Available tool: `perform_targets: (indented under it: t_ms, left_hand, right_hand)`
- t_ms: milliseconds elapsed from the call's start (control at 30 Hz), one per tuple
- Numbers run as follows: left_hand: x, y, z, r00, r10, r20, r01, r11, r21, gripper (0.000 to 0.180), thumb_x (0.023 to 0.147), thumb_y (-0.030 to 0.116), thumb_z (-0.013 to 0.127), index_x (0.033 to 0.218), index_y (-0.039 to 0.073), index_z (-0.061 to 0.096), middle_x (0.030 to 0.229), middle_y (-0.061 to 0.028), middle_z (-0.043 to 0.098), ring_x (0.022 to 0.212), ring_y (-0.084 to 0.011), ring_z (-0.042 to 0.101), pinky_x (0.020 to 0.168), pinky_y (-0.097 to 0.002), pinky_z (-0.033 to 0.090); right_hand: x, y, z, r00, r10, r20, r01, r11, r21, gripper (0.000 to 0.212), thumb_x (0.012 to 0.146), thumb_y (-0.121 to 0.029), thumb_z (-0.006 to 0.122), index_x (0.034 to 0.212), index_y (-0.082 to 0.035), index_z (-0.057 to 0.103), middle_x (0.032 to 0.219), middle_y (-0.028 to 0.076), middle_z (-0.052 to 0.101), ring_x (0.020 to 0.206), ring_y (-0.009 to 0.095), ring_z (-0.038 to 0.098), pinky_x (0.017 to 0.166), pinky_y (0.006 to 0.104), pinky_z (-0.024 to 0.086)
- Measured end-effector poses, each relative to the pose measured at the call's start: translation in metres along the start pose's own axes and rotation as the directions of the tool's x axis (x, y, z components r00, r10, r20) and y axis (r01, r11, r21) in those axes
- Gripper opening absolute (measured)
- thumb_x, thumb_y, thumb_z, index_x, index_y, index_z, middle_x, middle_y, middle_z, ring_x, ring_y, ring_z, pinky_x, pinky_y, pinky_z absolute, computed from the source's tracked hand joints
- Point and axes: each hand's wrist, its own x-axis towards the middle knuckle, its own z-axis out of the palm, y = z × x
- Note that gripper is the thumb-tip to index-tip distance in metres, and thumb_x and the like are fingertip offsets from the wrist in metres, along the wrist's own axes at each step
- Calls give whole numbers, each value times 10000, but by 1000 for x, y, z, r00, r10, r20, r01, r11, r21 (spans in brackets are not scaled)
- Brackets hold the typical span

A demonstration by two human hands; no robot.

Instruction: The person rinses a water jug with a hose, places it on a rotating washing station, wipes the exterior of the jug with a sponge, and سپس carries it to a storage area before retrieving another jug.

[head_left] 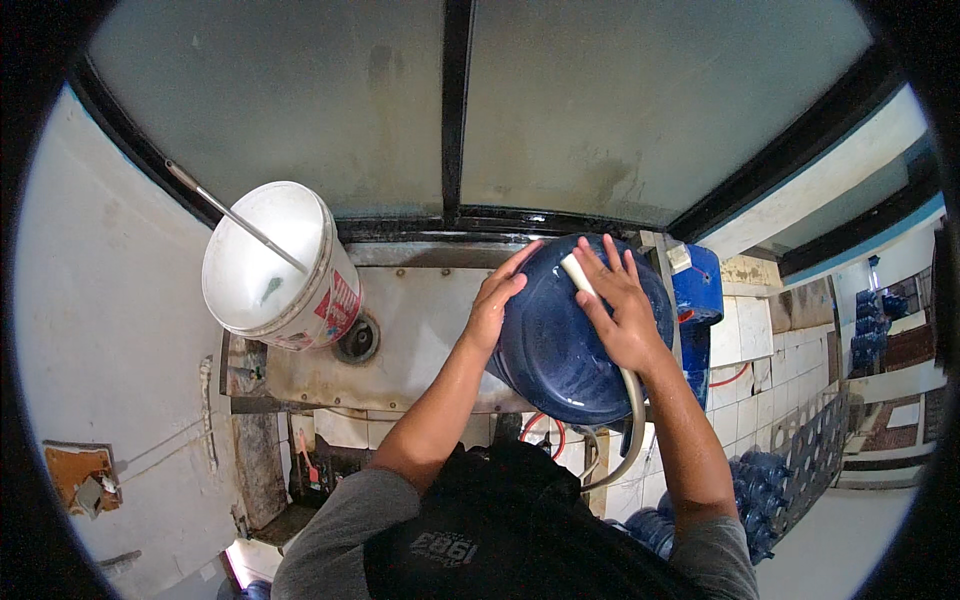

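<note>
Head view: right of centre, the right hand (628, 318) grasps a cream hose (637, 410) against a blue water jug (550, 340); the left hand (493, 305), fingers extended, contacts the jug. A white bucket (338, 278) stands at left on the worktop (430, 350).

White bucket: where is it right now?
In the head view, the white bucket is left of the left hand, at the left end of the metal worktop, beside the round drain, with a long rod leaning inside.

2 large cloudy panes (280, 100), black-framed, beside a scuffed pale wall (120, 330)
</note>
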Motion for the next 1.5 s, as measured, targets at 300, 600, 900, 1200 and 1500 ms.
perform_targets:
  t_ms: [300,600,900,1200,1500]
  left_hand:
    - [73,1,-43,975,-61,212,16,978,206,548,986,346,562,1372,-35,636,1423,-170,622,1337,-234,551,1183,-355,341]
    - [-64,-81,-38,945,186,-269,-57,903,425,748,1068,523,425,1586,-8,335,1568,-185,459,1440,-279,454,1212,-382,313]
    - [7,-15,-36,929,-347,-125,339,937,-83,588,1057,434,522,1466,11,544,1474,-153,566,1353,-224,544,1156,-342,396]
    - [-69,-132,-74,957,193,-215,-43,831,554,795,1048,624,428,1551,8,430,1549,-148,493,1436,-256,463,1216,-374,324]
    - [-18,-93,-77,989,-109,-103,105,993,-49,584,1067,361,508,1510,-17,471,1502,-147,542,1362,-235,539,1187,-372,385]
  right_hand:
    - [12,-18,6,994,-91,65,79,983,167,473,954,-183,667,1424,-131,633,1528,84,558,1524,334,366,1271,531,174]
    - [10,-23,11,998,-51,26,46,987,151,473,970,-178,635,1433,-83,612,1531,132,547,1523,365,358,1267,522,191]
    - [8,-22,10,999,-28,23,24,985,168,499,946,-143,659,1440,-93,611,1532,129,546,1527,358,354,1268,511,193]
    - [8,-21,4,985,-141,98,127,982,140,520,913,-185,682,1430,-140,636,1509,71,580,1519,351,375,1271,560,120]
    - [5,-17,1,989,-104,102,79,972,223,481,879,-167,686,1359,-142,697,1456,72,629,1481,336,446,1269,581,90]
